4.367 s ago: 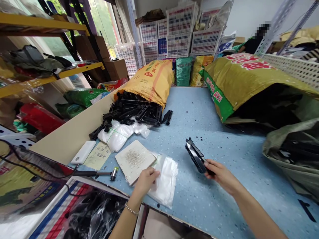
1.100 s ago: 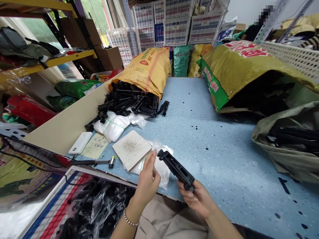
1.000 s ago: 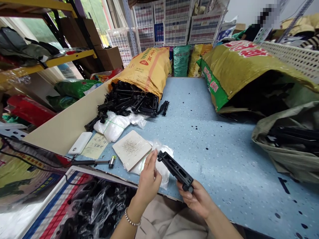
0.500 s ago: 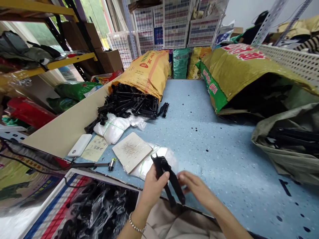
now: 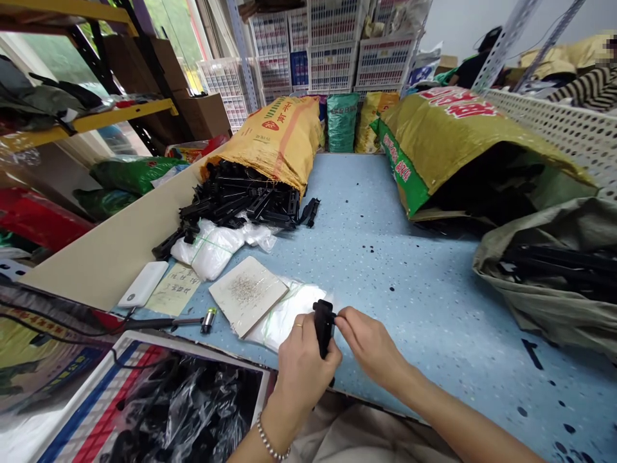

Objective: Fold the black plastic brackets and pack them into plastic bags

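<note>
My left hand (image 5: 304, 360) is wrapped round a black plastic part (image 5: 323, 323), holding it upright at the near edge of the blue table (image 5: 385, 257). My right hand (image 5: 369, 344) pinches the top of the same part with fingertips. Under and behind my hands lie clear plastic bags (image 5: 284, 312) and a beige square board (image 5: 248, 294) sprinkled with tiny pieces.
A yellow sack (image 5: 277, 138) spills several black parts (image 5: 236, 202) at the left. Large open sacks (image 5: 463, 148) with black parts fill the right side. White bagged bundles (image 5: 207, 247), a power bank (image 5: 143, 292), a paper note (image 5: 173, 297) and a small hammer (image 5: 193, 320) lie near the left.
The black part passed from my right hand into my left and was turned from slanted to upright. My right hand now pinches its top.
</note>
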`<state>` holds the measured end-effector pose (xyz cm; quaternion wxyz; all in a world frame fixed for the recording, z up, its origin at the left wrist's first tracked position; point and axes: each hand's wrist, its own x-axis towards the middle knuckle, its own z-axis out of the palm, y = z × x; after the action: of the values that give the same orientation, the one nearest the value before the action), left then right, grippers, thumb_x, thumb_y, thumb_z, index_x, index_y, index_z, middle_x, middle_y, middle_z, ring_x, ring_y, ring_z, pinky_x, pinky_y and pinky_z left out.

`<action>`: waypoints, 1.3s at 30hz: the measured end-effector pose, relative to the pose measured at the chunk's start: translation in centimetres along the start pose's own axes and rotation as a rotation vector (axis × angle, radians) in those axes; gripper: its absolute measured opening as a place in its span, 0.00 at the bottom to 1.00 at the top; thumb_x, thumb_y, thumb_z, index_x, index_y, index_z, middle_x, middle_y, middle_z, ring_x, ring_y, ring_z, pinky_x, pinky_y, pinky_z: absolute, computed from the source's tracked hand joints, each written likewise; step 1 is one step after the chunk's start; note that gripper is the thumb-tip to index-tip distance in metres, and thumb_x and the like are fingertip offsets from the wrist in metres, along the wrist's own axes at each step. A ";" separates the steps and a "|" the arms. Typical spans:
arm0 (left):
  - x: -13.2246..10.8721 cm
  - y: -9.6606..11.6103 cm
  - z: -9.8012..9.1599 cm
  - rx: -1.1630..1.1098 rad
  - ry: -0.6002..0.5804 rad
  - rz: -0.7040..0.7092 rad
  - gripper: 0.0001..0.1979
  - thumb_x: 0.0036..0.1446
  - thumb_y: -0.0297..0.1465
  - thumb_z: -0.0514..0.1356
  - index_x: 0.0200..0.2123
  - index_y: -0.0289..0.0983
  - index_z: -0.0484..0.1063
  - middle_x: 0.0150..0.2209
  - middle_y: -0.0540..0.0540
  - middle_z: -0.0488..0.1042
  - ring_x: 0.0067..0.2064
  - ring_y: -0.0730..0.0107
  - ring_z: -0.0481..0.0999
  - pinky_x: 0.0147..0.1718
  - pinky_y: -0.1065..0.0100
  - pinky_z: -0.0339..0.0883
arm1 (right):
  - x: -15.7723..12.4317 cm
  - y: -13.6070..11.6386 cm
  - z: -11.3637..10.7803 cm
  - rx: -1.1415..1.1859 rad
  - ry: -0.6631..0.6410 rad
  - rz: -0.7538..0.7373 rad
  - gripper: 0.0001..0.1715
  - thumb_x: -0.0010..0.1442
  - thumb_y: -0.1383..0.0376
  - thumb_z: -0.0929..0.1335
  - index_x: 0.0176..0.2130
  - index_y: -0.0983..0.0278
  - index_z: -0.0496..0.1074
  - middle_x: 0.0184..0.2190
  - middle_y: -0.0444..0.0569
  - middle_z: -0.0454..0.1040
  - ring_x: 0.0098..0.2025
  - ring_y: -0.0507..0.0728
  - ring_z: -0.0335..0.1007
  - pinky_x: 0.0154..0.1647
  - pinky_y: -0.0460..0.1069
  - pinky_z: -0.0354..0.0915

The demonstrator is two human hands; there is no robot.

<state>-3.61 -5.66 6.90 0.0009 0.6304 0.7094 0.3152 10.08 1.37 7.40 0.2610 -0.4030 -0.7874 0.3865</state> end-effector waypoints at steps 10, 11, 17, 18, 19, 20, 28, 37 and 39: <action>1.5 -0.3 -0.7 0.150 -0.188 -0.027 0.12 0.49 0.29 0.56 0.39 0.36 0.65 0.36 0.43 0.72 0.33 0.59 0.76 0.28 0.64 0.68 | 1.0 0.9 -2.3 -0.397 -0.100 -0.248 0.14 0.67 0.57 0.60 0.37 0.63 0.67 0.32 0.50 0.71 0.33 0.56 0.65 0.30 0.48 0.56; 1.6 -0.1 -0.9 0.158 -0.204 -0.032 0.11 0.49 0.29 0.56 0.38 0.36 0.66 0.35 0.43 0.72 0.33 0.59 0.76 0.28 0.64 0.68 | 1.2 1.0 -2.6 -0.550 -0.091 -0.375 0.13 0.67 0.60 0.59 0.36 0.64 0.68 0.32 0.51 0.71 0.34 0.56 0.65 0.30 0.49 0.56; 2.4 0.5 -0.5 0.154 -0.203 -0.080 0.10 0.50 0.30 0.56 0.38 0.35 0.68 0.34 0.42 0.72 0.34 0.56 0.77 0.29 0.63 0.68 | 3.1 1.1 -2.3 -0.396 -0.150 -0.289 0.23 0.69 0.56 0.55 0.30 0.64 0.67 0.26 0.49 0.71 0.28 0.54 0.66 0.29 0.48 0.56; 2.6 0.4 -0.3 0.150 -0.197 -0.096 0.10 0.50 0.30 0.55 0.38 0.35 0.68 0.34 0.41 0.72 0.34 0.56 0.77 0.29 0.63 0.68 | 3.3 1.1 -2.0 -0.229 -0.183 -0.144 0.25 0.69 0.53 0.54 0.30 0.64 0.66 0.24 0.47 0.71 0.26 0.53 0.65 0.27 0.47 0.56; 2.7 0.1 -0.2 0.147 -0.193 -0.113 0.10 0.50 0.30 0.55 0.38 0.35 0.68 0.34 0.41 0.73 0.35 0.56 0.77 0.29 0.63 0.67 | 3.4 1.1 -1.6 -0.065 -0.232 -0.005 0.28 0.69 0.50 0.52 0.30 0.63 0.65 0.22 0.46 0.70 0.23 0.52 0.64 0.25 0.46 0.56; 2.9 -0.3 -0.1 0.143 -0.192 -0.130 0.10 0.50 0.31 0.56 0.38 0.35 0.68 0.35 0.41 0.73 0.35 0.56 0.77 0.29 0.63 0.67 | 3.3 1.1 -1.2 0.068 -0.289 0.099 0.30 0.68 0.49 0.50 0.30 0.63 0.64 0.21 0.44 0.70 0.21 0.51 0.63 0.23 0.46 0.56; 4.5 -2.0 -0.9 -0.017 -0.174 -0.247 0.06 0.52 0.31 0.56 0.34 0.37 0.68 0.32 0.44 0.73 0.35 0.60 0.75 0.33 0.65 0.65 | -2.1 1.1 1.9 -0.639 -0.177 -0.581 0.13 0.66 0.59 0.61 0.36 0.64 0.69 0.28 0.50 0.72 0.30 0.57 0.67 0.28 0.50 0.54; 3.9 -1.8 -0.6 -0.089 -0.241 -0.285 0.05 0.52 0.31 0.56 0.33 0.37 0.68 0.31 0.45 0.73 0.35 0.60 0.75 0.32 0.65 0.64 | 0.3 1.5 -0.1 -0.566 -0.091 -0.537 0.24 0.69 0.53 0.55 0.34 0.64 0.68 0.26 0.48 0.73 0.26 0.54 0.66 0.27 0.49 0.53; 3.4 -1.6 -0.4 -0.063 -0.233 -0.232 0.07 0.52 0.31 0.56 0.35 0.37 0.68 0.33 0.44 0.73 0.36 0.58 0.76 0.32 0.64 0.65 | 1.8 0.8 -1.2 -0.536 -0.059 -0.343 0.22 0.69 0.52 0.55 0.39 0.64 0.67 0.30 0.50 0.74 0.28 0.55 0.67 0.27 0.48 0.53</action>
<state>-5.91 -2.76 7.85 0.1391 0.5763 0.7623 0.2597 10.34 3.64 7.58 0.1841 -0.3076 -0.9249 0.1271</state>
